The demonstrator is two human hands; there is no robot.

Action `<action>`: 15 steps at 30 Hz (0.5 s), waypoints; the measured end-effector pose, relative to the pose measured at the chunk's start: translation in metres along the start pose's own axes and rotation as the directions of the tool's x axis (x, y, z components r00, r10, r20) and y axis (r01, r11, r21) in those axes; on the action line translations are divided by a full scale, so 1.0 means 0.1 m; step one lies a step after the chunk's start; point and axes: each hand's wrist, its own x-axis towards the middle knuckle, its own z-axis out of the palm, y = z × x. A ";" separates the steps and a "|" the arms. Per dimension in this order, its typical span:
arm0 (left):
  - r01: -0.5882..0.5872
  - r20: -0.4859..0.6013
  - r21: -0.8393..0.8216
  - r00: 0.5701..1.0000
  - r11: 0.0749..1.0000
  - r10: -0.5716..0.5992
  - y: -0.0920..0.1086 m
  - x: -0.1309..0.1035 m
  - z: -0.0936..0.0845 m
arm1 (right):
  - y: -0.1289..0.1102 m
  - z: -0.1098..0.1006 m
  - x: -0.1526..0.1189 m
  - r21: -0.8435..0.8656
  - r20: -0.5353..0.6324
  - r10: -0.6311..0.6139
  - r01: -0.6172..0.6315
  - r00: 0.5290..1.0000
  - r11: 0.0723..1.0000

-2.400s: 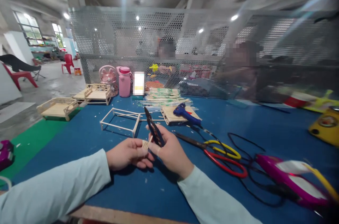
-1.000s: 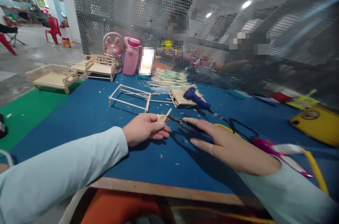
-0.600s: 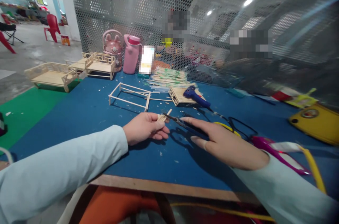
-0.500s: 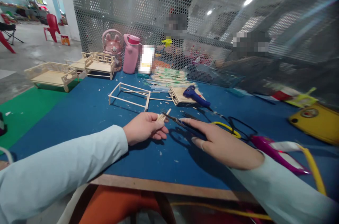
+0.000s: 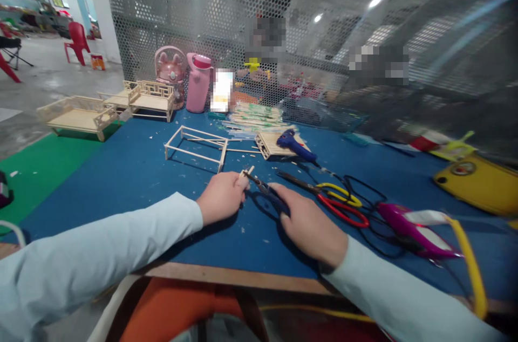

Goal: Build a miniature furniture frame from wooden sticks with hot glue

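Small wooden sticks are pinched in my left hand above the blue table. My right hand is wrapped round dark-handled pliers, whose jaws reach the sticks. Behind my left hand stands a thin rectangular wooden frame. A blue glue gun rests on a small slatted wooden piece. Scissors with red and yellow handles lie to the right of my right hand.
A heap of sticks lies at the back near pink bottles and a bright phone. Miniature wooden furniture stands at the left. At right are cables, a magenta tool and a yellow case. A mesh screen rises behind.
My right hand has moved left and closed further round the pliers, uncovering the red scissor handle. My left hand's fingers have curled in around the sticks.
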 end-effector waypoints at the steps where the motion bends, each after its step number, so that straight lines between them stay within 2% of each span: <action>1: -0.010 -0.014 0.028 1.000 1.000 0.010 0.00 0.00 0.00 | -0.03 0.05 -0.02 -0.031 -0.030 0.031 -0.032 0.999 0.999; 3: -0.020 -0.027 0.065 0.999 0.998 0.022 0.02 -0.01 0.00 | -0.07 0.14 -0.05 -0.085 -0.082 0.060 -0.067 0.995 0.994; 7: -0.019 -0.036 0.099 0.999 0.995 0.023 0.04 -0.03 -0.01 | -0.09 0.23 -0.10 -0.199 -0.152 0.026 -0.057 0.988 0.978; 15: 0.050 -0.022 0.035 0.999 0.998 -0.050 0.03 -0.03 0.02 | -0.07 0.08 -0.12 -0.440 -0.138 -0.049 -0.016 0.989 0.898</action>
